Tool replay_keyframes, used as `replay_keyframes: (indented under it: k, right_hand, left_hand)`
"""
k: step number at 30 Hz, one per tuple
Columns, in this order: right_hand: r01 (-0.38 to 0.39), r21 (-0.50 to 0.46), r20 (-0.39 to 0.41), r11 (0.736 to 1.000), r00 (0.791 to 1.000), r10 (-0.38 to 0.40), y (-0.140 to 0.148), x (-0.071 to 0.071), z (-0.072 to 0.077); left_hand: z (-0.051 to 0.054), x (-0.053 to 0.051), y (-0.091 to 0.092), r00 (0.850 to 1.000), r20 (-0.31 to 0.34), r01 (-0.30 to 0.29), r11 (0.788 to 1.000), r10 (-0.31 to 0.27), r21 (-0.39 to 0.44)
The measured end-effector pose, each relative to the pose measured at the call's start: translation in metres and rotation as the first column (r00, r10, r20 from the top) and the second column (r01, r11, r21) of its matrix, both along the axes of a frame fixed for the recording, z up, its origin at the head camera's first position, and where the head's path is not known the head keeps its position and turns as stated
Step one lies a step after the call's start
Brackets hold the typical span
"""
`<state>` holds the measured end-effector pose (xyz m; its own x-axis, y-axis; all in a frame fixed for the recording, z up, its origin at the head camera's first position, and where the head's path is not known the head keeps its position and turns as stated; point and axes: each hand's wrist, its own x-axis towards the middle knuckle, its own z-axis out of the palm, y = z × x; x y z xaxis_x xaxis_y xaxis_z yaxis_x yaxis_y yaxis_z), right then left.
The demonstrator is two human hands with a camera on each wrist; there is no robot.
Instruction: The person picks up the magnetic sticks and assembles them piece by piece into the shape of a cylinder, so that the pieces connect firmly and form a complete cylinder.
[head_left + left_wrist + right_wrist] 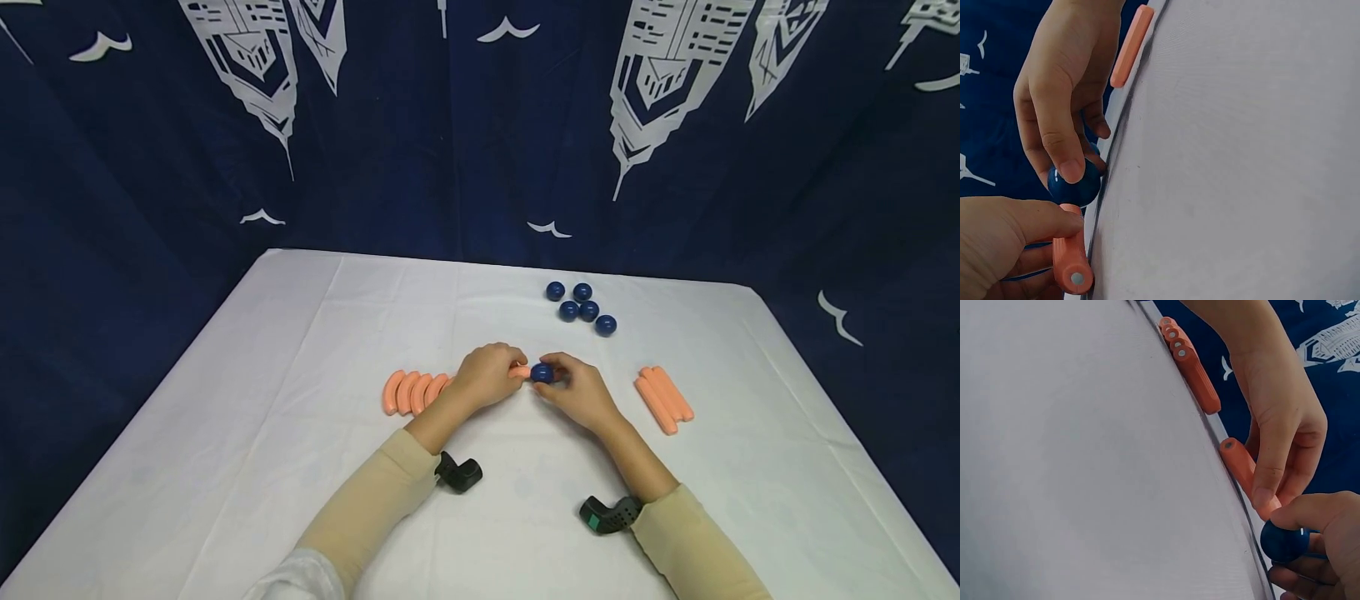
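Near the middle of the table my left hand pinches a curved orange rod between thumb and fingers. A round, pale metallic spot shows at the rod's near end in the left wrist view. My right hand grips a glossy dark blue ball with its thumb and fingertips. Ball and rod end meet between the two hands; whether they are joined, I cannot tell. Left of my left hand, several curved orange rods lie side by side, some partly hidden by that hand.
Several loose blue balls sit at the back of the white-covered table. Straight orange rods lie together to the right of my right hand. A dark blue patterned curtain hangs behind the table's far edge.
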<state>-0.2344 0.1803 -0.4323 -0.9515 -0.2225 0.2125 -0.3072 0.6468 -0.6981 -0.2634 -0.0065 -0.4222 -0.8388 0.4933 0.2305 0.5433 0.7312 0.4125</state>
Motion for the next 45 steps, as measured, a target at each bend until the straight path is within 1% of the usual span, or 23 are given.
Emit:
replay_keyframes:
  k: [12,15,22,24,32,38,45]
  right_hand:
    - [0.041,0.001,-0.018,0.999,0.999,-0.041,0.004,0.001,0.001]
    - [0.053,-0.001,-0.009,0.999,0.999,-0.053,0.005,0.0,0.0]
    - [0.078,-0.028,0.015,0.997,0.997,-0.077,0.006,-0.002,-0.002]
    - [0.084,-0.035,0.016,0.996,0.996,-0.084,0.006,-0.003,-0.003]
    - [0.1,-0.073,0.031,0.992,0.995,-0.098,0.006,-0.003,-0.005]
    - [0.112,-0.099,0.036,0.989,0.993,-0.109,0.006,-0.003,-0.007]
    - [0.12,-0.101,0.045,0.988,0.992,-0.116,0.007,-0.003,-0.008]
  left_hand:
    - [0.004,-0.01,0.007,0.998,0.061,-0.009,1.0,0.011,-0.03]
    - [0.005,-0.012,0.009,0.998,0.056,-0.009,0.999,0.011,-0.044]
    - [0.005,-0.013,0.012,1.0,0.001,0.007,0.999,-0.007,-0.037]
    - [0.004,-0.014,0.013,1.0,-0.003,0.007,0.999,-0.007,-0.043]
    - [0.004,-0.014,0.017,1.0,0.002,-0.012,0.998,0.013,-0.066]
    - [0.003,-0.015,0.017,1.0,0.004,-0.012,0.998,0.013,-0.065]
    - [0.005,-0.013,0.011,1.0,-0.003,-0.005,0.998,0.004,-0.065]
